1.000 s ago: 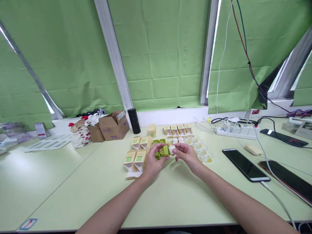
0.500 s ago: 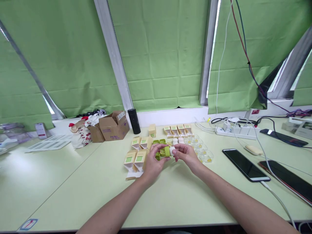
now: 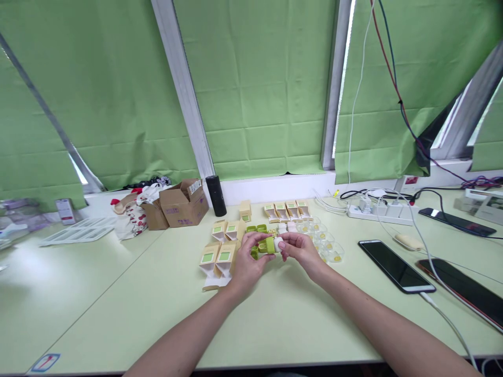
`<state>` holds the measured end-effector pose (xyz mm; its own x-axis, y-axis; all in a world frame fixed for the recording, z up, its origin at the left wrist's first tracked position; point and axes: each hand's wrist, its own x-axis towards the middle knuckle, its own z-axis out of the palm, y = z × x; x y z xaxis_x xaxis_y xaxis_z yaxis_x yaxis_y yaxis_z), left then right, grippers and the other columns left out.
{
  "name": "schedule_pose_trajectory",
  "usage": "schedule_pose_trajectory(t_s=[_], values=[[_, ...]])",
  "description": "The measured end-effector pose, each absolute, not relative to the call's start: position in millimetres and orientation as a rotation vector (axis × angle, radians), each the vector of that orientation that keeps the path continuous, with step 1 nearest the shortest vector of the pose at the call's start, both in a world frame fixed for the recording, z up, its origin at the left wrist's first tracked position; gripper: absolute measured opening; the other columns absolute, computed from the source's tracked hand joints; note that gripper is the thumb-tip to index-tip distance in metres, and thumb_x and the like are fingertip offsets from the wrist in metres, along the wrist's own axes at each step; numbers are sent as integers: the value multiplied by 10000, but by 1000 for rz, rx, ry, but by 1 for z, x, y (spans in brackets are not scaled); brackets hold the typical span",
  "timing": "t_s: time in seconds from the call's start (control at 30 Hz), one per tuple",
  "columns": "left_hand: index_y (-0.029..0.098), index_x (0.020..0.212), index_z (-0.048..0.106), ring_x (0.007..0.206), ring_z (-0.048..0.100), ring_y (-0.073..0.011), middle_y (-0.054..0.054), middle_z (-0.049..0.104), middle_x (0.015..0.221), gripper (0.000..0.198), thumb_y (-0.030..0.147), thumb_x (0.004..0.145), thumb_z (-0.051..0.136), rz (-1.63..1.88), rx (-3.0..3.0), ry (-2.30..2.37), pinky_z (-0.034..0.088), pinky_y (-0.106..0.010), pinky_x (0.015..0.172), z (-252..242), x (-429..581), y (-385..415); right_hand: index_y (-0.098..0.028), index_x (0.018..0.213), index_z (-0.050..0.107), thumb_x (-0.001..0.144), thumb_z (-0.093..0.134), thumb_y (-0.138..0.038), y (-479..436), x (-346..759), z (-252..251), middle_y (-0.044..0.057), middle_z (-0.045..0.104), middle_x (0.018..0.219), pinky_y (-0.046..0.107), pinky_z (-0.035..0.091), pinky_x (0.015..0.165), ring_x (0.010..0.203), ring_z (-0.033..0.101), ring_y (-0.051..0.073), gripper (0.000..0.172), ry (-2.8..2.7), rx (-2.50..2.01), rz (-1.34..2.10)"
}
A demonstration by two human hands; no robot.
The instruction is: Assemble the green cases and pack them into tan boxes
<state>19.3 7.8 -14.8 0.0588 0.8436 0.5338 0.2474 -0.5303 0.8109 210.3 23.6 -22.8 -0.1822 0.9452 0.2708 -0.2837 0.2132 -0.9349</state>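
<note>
My left hand point(image 3: 252, 258) is closed on a small green plastic case point(image 3: 268, 245), held above the table. My right hand point(image 3: 297, 249) pinches a small white block point(image 3: 277, 244) against the case's right end. Whether the block is partly inside the case cannot be seen. Just behind my hands lie more green cases point(image 3: 257, 229) and a few pinkish-white blocks point(image 3: 291, 226). To the right are several clear plastic cups point(image 3: 324, 239) with yellow spots. Beside my left hand stand open cardboard cartons point(image 3: 225, 256) with green labels.
More small cartons point(image 3: 288, 211) stand in a row at the back, near a black cylinder point(image 3: 216, 196) and a brown cardboard box point(image 3: 184, 204). On the right lie a phone point(image 3: 396, 265) with a charging cable, a second dark phone point(image 3: 467, 288) and a white power strip point(image 3: 383, 212).
The white block sits slightly differently against the green case, with my right fingers barely shifted. Both hands otherwise stay in the same place.
</note>
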Motion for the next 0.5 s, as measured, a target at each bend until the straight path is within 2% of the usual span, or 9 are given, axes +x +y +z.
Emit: schedule_pose_trajectory(t_s=[0.5], values=[[316,1128,798,1229,633,-274,-51,643,1215,466,95,721,850,1487,1841,1066,534,-402,1074,-13,20,4,-182,894,817,712,927,-514,22,210,-23,17,697,687,318,512,580,570,587,152,394,-1281,-723,1290]])
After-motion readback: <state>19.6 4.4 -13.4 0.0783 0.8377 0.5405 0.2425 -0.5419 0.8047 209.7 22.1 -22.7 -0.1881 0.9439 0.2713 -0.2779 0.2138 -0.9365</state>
